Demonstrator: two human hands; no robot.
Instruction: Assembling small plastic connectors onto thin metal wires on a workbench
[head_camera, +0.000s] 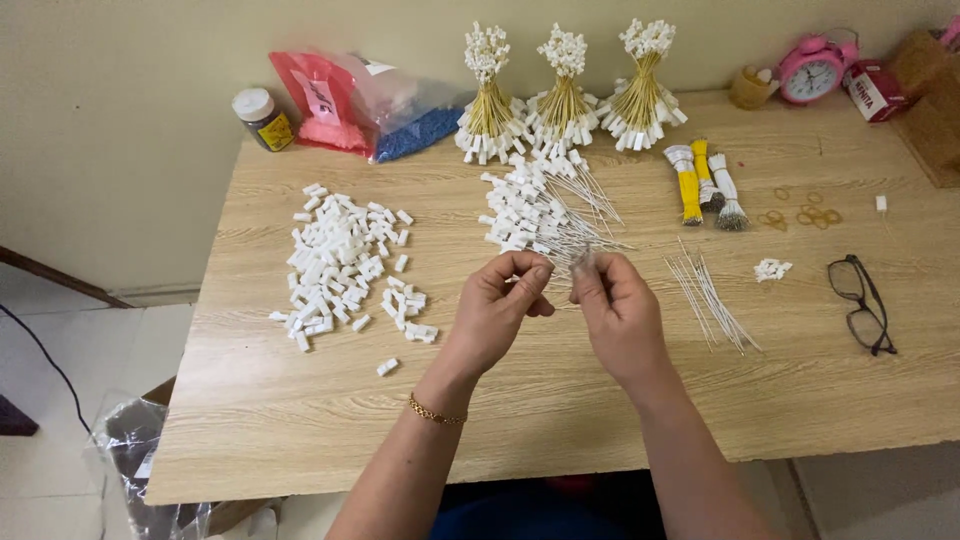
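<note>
While both hands pinch above the bench (250, 420), left hand (500, 305) grips a white cap (512, 279), right hand (618, 315) thin wires (575, 262), just below the capped-wire pile (535, 210).

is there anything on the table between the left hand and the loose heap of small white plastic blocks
Nothing visible. The left hand is raised over the light wooden table, and only bare tabletop lies between it and the heap of small white plastic blocks. A few stray blocks at the heap's edge lie closest.
</note>
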